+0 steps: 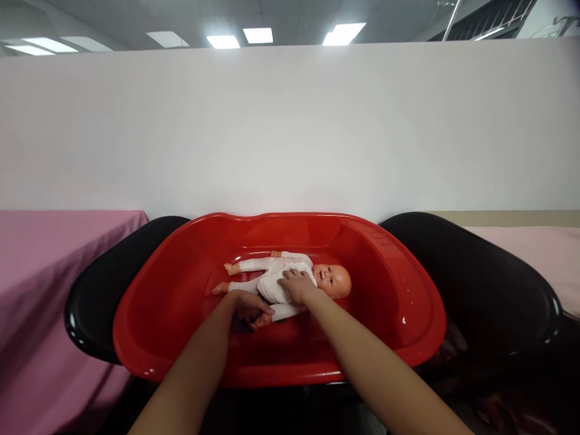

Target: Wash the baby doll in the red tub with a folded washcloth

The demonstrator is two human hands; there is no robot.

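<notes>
Centrally, a white-clad baby doll point(272, 288) lies on its back inside a red tub point(151, 302), head toward the right; the right hand point(298, 286), slightly spread, rests on its chest; the left hand point(250, 304) is at its near hand, whether gripping cannot be told; behind, a white wall point(290, 127)

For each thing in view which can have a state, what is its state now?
Bald baby doll in white clothes: lying on its back, legs apart.
Red oval plastic tub: upright, the doll inside.
Bare left hand: at the doll's near hand, grip unclear.
Bare right hand: open, resting on the doll's torso.
Pink cloth at left: draped, creased.
Rectangular white ceiling lights: lit.
</notes>
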